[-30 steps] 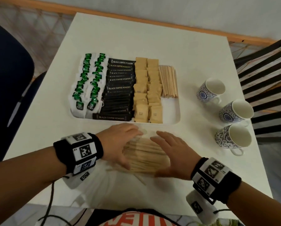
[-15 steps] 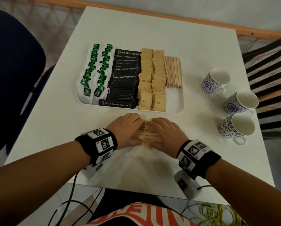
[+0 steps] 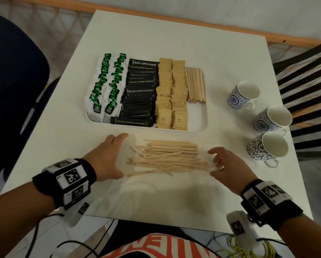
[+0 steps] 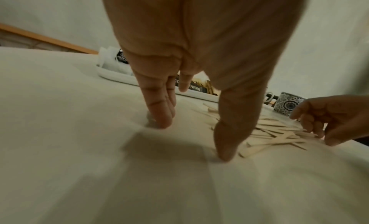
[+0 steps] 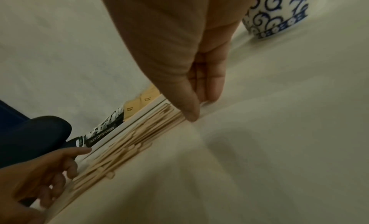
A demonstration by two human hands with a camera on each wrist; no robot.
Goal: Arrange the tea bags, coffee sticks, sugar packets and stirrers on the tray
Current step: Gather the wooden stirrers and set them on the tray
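A white tray point(image 3: 200, 125) holds green tea bags point(image 3: 107, 84), black coffee sticks point(image 3: 140, 91), brown sugar packets point(image 3: 171, 94) and a row of wooden stirrers point(image 3: 195, 85). In front of it a loose pile of stirrers point(image 3: 167, 158) point(image 4: 275, 132) point(image 5: 127, 146) lies on the table. My left hand point(image 3: 107, 157) stands at the pile's left end with straight fingers point(image 4: 159, 110) on the table. At the right end my right hand point(image 3: 223, 164) has loosely bent fingers, and its thumb point(image 5: 189, 107) touches the stick tips. Neither hand holds anything.
Three blue-patterned cups point(image 3: 243, 94) point(image 3: 272, 118) point(image 3: 267, 146) stand on the white table point(image 3: 156, 198) to the right of the tray. A dark chair point(image 3: 10, 81) is at the left and a slatted chair point(image 3: 308, 71) at the right. Cables hang off the near table edge.
Both hands were pressed together over the stirrer pile; they have drawn apart to its two ends, uncovering the spread-out sticks. The head view has shifted slightly.
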